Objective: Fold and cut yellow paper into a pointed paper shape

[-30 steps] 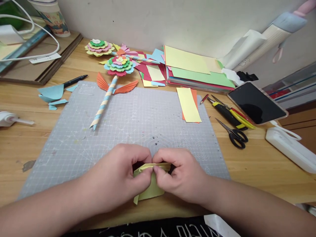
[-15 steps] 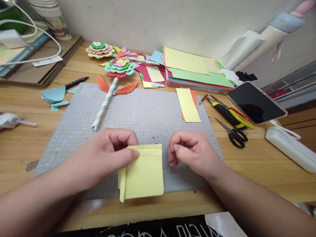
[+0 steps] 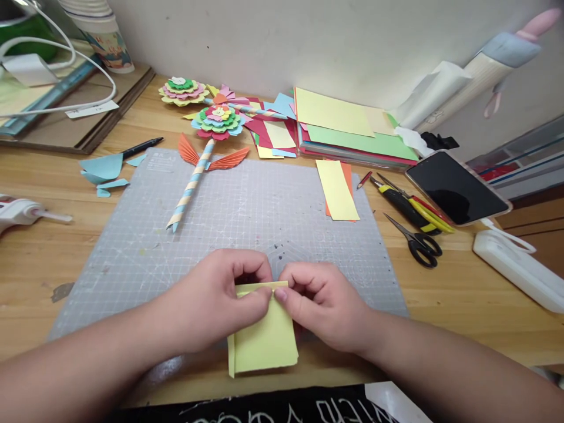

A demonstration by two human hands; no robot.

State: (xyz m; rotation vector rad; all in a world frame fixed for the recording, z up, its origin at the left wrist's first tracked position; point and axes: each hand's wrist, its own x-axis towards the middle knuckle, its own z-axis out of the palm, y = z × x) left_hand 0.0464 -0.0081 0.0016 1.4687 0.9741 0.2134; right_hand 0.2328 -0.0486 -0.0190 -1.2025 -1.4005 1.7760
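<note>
The left hand [image 3: 224, 299] pinches a piece of yellow paper [image 3: 267, 346] at its top edge, with the thumb in front and the fingers bent behind. The right hand [image 3: 326, 305] pinches the same edge, close to the top right corner. The two thumb tips are just beside each other. The paper is between the hands, and most of it hangs down on the near side of them. It has a thin fold along the top and one down its left side.

Under the hands is a grey mat [image 3: 247, 235] on the wooden table [image 3: 462, 329]. Past the left hand lies a paper flower [image 3: 218, 120] with a striped stem [image 3: 191, 185] and two orange leaves [image 3: 229, 158]. Past the right hand, a yellow strip [image 3: 337, 191] lies on top of an orange one [image 3: 346, 175]. Black scissors [image 3: 414, 238] lie farther to the right of the right hand.
</note>
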